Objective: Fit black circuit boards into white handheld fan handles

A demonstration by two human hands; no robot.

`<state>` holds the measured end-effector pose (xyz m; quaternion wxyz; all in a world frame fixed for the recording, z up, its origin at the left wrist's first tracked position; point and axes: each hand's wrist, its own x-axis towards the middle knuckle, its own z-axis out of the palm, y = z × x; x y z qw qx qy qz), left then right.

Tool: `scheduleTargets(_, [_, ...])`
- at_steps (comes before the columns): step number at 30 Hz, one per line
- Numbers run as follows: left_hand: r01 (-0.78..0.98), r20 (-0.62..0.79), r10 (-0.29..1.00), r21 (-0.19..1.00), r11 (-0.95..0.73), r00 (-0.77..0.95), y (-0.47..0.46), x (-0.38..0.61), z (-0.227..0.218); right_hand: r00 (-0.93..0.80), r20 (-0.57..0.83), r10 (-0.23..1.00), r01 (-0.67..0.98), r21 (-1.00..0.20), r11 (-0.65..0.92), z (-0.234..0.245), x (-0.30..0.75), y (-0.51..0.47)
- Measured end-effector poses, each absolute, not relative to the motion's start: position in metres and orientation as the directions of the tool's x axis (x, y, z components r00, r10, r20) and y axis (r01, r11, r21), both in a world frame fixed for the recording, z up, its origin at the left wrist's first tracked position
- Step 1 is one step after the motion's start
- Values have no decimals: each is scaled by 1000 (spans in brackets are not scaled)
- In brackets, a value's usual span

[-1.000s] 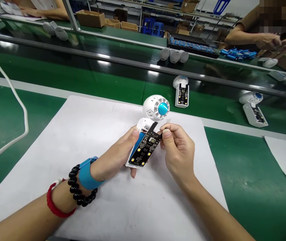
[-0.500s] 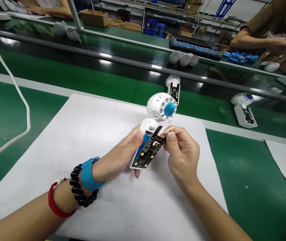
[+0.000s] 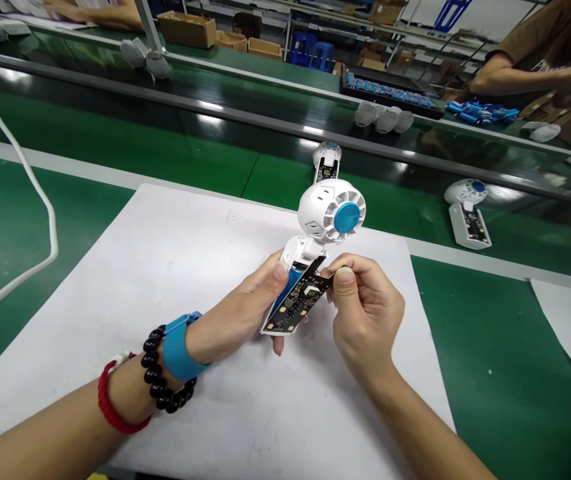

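My left hand is wrapped round the white handle of a small handheld fan, whose round head with a blue centre tilts up and away. Inside the open handle lies a blue battery cell. A black circuit board with several small yellow-white LEDs sits at a slant over the handle's opening, its upper end raised. Between thumb and forefinger my right hand pinches the board's upper right corner. The fingers of my left hand behind the handle are mostly hidden.
White paper covers the green bench under my hands. Beyond it, two similar fans with exposed boards lie on a green conveyor belt. A white cable hangs at left. Across the belt are co-workers' arms, cartons and blue cells.
The fans on the belt have shifted left, and the far grey-white parts right. In my hands the board lies slightly closer to the handle; both hands keep their hold.
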<state>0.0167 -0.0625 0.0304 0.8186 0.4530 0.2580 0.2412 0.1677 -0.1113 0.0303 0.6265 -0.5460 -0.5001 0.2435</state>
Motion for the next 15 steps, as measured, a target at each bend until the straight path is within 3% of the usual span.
scheduleTargets(6, [-92, -213, 685, 921, 380, 697, -68, 13, 30, 282, 505, 816, 378, -840, 389, 34, 163, -115])
scheduleTargets(9, [-149, 2, 792, 983, 112, 610, -74, 12, 28, 135, 654, 745, 476, -702, 530, 38, 161, -118])
scheduleTargets(12, [-185, 242, 814, 968, -168, 528, -77, 9, 25, 32, 748, 663, 485, -592, 644, 40, 161, -122])
scheduleTargets(15, [-155, 294, 777, 955, -251, 557, -75, 5, 23, 40, 760, 648, 438, -597, 673, 39, 164, -122])
